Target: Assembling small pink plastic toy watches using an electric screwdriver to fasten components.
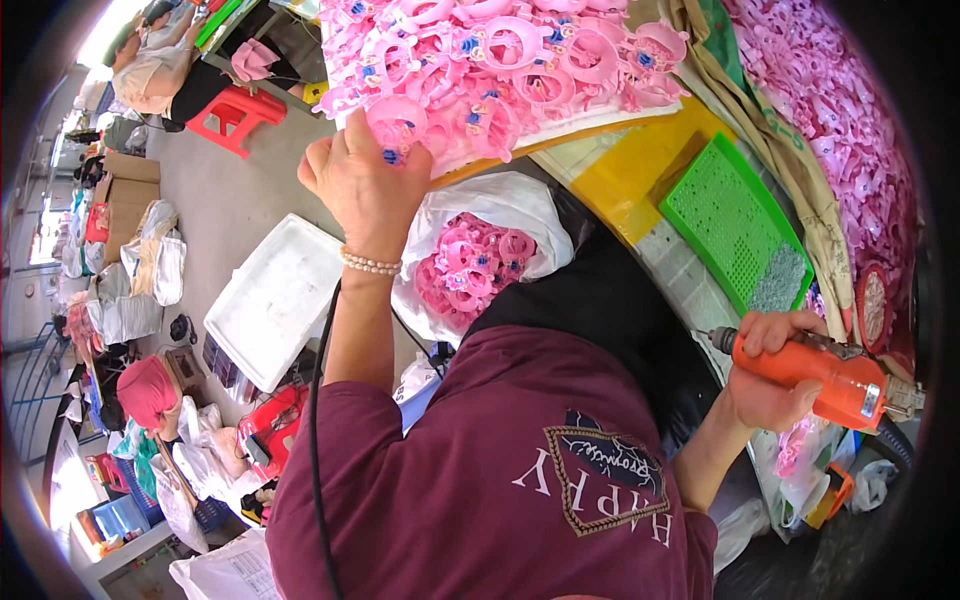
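My right hand [775, 375] is wrapped round an orange electric screwdriver [815, 380], its dark tip pointing left toward my body. My left hand [365, 190], a beaded bracelet at its wrist, reaches to the near left corner of a tray [560, 128]. Its fingers are closed on a pink plastic piece [397, 125] with an oval opening and a small blue figure; the fingertips are partly hidden. Many similar pink pieces [510, 45] cover the tray. Below it, a white sack [545, 215] holds more pink pieces [470, 262].
A green perforated basket [720, 215] with small grey screw-like bits [778, 280] lies on the right. Beyond it is a large heap of pink parts [840, 120]. A white lidded box [275, 300] stands on the floor at left. Other people [155, 75] sit farther off, near a red stool [235, 115].
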A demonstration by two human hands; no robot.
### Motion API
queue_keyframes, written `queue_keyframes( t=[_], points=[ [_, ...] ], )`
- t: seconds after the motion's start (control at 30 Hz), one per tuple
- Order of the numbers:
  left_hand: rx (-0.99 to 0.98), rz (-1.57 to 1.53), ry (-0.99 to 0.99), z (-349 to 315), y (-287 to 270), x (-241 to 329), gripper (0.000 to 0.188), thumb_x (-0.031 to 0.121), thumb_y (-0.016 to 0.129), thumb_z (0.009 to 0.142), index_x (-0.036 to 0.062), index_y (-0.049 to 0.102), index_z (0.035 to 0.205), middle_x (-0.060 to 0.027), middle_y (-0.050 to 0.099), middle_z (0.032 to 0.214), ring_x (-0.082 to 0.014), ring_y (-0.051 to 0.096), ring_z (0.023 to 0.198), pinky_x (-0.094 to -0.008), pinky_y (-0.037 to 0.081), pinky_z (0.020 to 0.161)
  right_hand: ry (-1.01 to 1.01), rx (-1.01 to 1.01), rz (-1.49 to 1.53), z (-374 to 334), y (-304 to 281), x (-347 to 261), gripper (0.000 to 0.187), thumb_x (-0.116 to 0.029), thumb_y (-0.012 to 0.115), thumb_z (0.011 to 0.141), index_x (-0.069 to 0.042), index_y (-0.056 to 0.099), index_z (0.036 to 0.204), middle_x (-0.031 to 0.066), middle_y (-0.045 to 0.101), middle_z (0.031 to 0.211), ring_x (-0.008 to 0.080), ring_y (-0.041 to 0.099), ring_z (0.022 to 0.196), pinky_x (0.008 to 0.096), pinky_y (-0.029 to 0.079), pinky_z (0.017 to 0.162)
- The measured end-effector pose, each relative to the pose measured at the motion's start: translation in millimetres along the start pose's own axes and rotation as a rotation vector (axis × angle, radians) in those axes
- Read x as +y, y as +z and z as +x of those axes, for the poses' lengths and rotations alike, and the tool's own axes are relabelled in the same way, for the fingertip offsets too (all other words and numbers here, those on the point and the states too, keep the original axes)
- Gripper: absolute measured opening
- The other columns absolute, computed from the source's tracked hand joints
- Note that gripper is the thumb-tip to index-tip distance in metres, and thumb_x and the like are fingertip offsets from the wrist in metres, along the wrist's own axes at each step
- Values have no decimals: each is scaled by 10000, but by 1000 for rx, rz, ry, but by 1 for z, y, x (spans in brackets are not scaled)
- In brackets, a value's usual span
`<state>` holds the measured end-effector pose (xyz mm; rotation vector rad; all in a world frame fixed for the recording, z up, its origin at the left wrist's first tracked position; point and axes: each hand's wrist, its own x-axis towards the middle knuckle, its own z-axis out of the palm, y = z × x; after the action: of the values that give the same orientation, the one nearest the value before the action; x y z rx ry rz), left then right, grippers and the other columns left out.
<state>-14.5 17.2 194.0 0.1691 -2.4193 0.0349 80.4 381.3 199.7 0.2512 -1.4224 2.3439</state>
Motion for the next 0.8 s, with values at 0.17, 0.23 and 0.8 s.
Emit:
queue_keyframes(
  t=[0.17, 0.23, 0.8],
  points=[
    [145, -122, 21, -2, 0, -1, 549, 218, 685, 574, -12, 541, 1051, -117, 563, 809, -302, 497, 802, -421, 378, 754, 12, -8, 22, 1, 0, 4, 695, -581, 593, 730, -27, 416, 1110, 45, 457, 740, 160, 455, 623, 319, 347, 623],
    [131, -143, 34, -4, -2, 0, 549, 203, 687, 577, -9, 537, 1061, -126, 556, 819, -306, 494, 793, -409, 390, 732, 9, -16, 15, 1, 0, 3, 697, -578, 593, 730, -27, 413, 1117, 45, 457, 746, 162, 454, 629, 320, 344, 630],
    [-1157, -1743, -450, -63, -15, 116, 626, 9, 773, 602, 3, 441, 1132, -59, 533, 1051, -133, 521, 965, -269, 419, 868, 3, 147, -7, 33, -12, -1, 581, -570, 541, 736, -154, 452, 1132, 33, 462, 833, 182, 434, 651, 345, 335, 642]
  ],
)
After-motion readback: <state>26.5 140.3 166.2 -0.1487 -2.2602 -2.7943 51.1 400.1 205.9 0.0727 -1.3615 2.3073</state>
